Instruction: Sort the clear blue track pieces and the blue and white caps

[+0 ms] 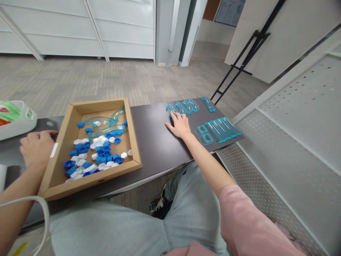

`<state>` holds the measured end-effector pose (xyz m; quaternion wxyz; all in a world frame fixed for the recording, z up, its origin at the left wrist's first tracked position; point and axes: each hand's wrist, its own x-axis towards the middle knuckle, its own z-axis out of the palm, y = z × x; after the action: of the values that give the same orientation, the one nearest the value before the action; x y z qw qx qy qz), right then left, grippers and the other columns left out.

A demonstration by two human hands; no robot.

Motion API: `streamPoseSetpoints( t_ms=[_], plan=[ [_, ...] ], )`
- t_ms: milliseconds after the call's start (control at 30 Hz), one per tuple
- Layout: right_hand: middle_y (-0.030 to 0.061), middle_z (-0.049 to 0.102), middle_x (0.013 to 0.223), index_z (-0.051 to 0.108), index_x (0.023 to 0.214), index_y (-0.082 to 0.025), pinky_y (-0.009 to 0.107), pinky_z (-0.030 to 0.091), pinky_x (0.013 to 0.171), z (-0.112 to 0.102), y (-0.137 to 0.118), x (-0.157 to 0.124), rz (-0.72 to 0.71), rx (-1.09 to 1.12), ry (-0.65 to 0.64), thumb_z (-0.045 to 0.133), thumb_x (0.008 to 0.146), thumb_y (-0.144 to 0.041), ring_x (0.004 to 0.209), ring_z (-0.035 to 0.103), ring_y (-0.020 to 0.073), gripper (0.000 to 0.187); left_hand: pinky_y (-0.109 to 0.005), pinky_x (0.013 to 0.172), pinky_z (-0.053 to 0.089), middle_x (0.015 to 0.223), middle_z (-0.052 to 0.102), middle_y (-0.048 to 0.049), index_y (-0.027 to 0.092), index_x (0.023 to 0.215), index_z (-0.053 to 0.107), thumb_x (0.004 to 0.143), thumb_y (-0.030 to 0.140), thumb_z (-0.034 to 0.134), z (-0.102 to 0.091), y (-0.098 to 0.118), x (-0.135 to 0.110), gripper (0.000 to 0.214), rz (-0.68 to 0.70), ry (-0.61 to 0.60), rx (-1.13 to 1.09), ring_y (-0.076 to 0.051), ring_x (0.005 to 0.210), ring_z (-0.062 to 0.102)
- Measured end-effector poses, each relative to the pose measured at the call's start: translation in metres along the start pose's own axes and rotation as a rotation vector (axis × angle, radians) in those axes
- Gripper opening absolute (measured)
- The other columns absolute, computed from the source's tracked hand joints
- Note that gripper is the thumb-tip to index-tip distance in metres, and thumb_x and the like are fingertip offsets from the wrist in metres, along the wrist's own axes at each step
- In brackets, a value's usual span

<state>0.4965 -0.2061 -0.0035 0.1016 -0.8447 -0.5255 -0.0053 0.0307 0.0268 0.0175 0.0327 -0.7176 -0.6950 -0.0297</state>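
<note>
The right hand (180, 125) is loosely spread, nothing visibly gripped, its fingertips at the curved blue pieces (188, 106) on the dark table (151, 137). The left hand (36, 147) is rested beside the cardboard box (80, 186) — its grip cannot be told.

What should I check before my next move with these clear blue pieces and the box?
1. Right hand near the curved blue pieces: ok, fingertips at their near end.
2. Right hand's firm grip: not ok, thumb spread apart from the fingers.
3. Left hand pressing the cardboard box: cannot tell, though it is beside the left wall.
4. Straight tubes lined up: ok, side by side.
5. Hexagonal pieces separated by colour: not ok, blue and white mixed.
</note>
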Motion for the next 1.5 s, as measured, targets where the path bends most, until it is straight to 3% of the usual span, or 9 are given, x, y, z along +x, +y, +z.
streamPoseSetpoints(
  t_ms=[233, 533, 667, 767, 867, 1033, 1133, 1233, 1500],
  plan=[
    [0.0218, 0.055, 0.177, 0.048, 0.181, -0.018, 0.062, 0.048, 0.126, 0.010, 0.008, 0.005, 0.002, 0.088, 0.065, 0.059, 0.110, -0.064, 0.148, 0.052, 0.0469, 0.086, -0.057, 0.128, 0.052, 0.171, 0.057, -0.0257, 0.023, 0.160, 0.065, 0.106, 0.037, 0.026, 0.006, -0.006, -0.001, 0.068, -0.002, 0.029, -0.063, -0.042, 0.158, 0.051],
    [0.0263, 0.052, 0.170, 0.048, 0.179, -0.018, 0.070, 0.045, 0.123, 0.007, 0.005, -0.005, -0.119, 0.133, 0.179, 0.063, 0.107, -0.055, 0.145, 0.052, 0.0494, 0.083, -0.060, 0.126, 0.050, 0.164, 0.058, -0.0281, 0.010, 0.154, 0.066, 0.112, 0.029, 0.034, -0.004, 0.002, -0.007, 0.056, 0.016, 0.017, -0.130, -0.045, 0.152, 0.050],
    [0.0229, 0.064, 0.154, 0.062, 0.166, -0.020, 0.064, 0.045, 0.119, -0.012, -0.031, -0.004, -0.318, 0.199, 0.184, 0.060, 0.111, -0.052, 0.137, 0.057, 0.0451, 0.064, -0.062, 0.125, 0.046, 0.162, 0.057, -0.0323, 0.005, 0.153, 0.065, 0.114, 0.023, 0.038, -0.006, 0.000, -0.010, 0.051, 0.065, 0.018, -0.217, -0.043, 0.149, 0.049],
    [0.0165, 0.075, 0.136, 0.075, 0.149, -0.025, 0.056, 0.044, 0.115, -0.027, -0.084, 0.009, -0.518, 0.270, 0.123, 0.058, 0.114, -0.048, 0.128, 0.062, 0.0400, 0.045, -0.060, 0.125, 0.044, 0.160, 0.057, -0.0320, 0.004, 0.155, 0.065, 0.116, 0.025, 0.040, -0.004, -0.001, -0.010, 0.050, 0.075, 0.024, -0.232, -0.043, 0.148, 0.047],
    [0.0133, 0.077, 0.133, 0.079, 0.138, -0.026, 0.050, 0.043, 0.111, -0.030, -0.147, 0.032, -0.669, 0.298, 0.044, 0.061, 0.114, -0.045, 0.126, 0.065, 0.0368, 0.036, -0.057, 0.124, 0.045, 0.160, 0.058, -0.0304, 0.007, 0.154, 0.066, 0.116, 0.026, 0.042, 0.001, -0.002, -0.008, 0.049, 0.064, 0.038, -0.230, -0.042, 0.148, 0.048],
    [0.0174, 0.074, 0.146, 0.080, 0.140, -0.020, 0.052, 0.042, 0.116, -0.013, -0.223, 0.076, -0.647, 0.199, -0.044, 0.073, 0.108, -0.041, 0.134, 0.067, 0.0400, 0.039, -0.058, 0.121, 0.047, 0.158, 0.060, -0.0308, 0.013, 0.149, 0.069, 0.111, 0.023, 0.041, 0.008, -0.002, -0.004, 0.049, 0.048, 0.075, -0.207, -0.045, 0.147, 0.051],
    [0.0176, 0.077, 0.142, 0.085, 0.126, -0.020, 0.056, 0.043, 0.117, -0.002, -0.239, 0.092, -0.613, 0.151, -0.096, 0.072, 0.108, -0.036, 0.133, 0.070, 0.0414, 0.027, -0.058, 0.121, 0.048, 0.156, 0.061, -0.0312, 0.014, 0.149, 0.069, 0.110, 0.023, 0.038, 0.008, -0.001, -0.005, 0.050, 0.054, 0.084, -0.186, -0.046, 0.146, 0.054],
    [0.0131, 0.084, 0.128, 0.082, 0.113, -0.022, 0.054, 0.045, 0.115, 0.004, -0.236, 0.099, -0.590, 0.237, -0.087, 0.066, 0.110, -0.032, 0.126, 0.074, 0.0380, 0.019, -0.057, 0.121, 0.049, 0.157, 0.060, -0.0308, 0.014, 0.151, 0.068, 0.111, 0.025, 0.038, 0.008, 0.000, -0.007, 0.051, 0.058, 0.078, -0.161, -0.046, 0.147, 0.054],
    [0.0044, 0.084, 0.116, 0.069, 0.130, -0.026, 0.037, 0.055, 0.094, 0.012, -0.222, 0.101, -0.469, 0.691, -0.050, 0.045, 0.117, -0.035, 0.100, 0.076, 0.0245, 0.029, -0.059, 0.121, 0.049, 0.158, 0.060, -0.0315, 0.013, 0.150, 0.068, 0.110, 0.024, 0.038, 0.006, -0.001, -0.005, 0.052, 0.040, 0.057, -0.158, -0.047, 0.146, 0.053]
  ],
)
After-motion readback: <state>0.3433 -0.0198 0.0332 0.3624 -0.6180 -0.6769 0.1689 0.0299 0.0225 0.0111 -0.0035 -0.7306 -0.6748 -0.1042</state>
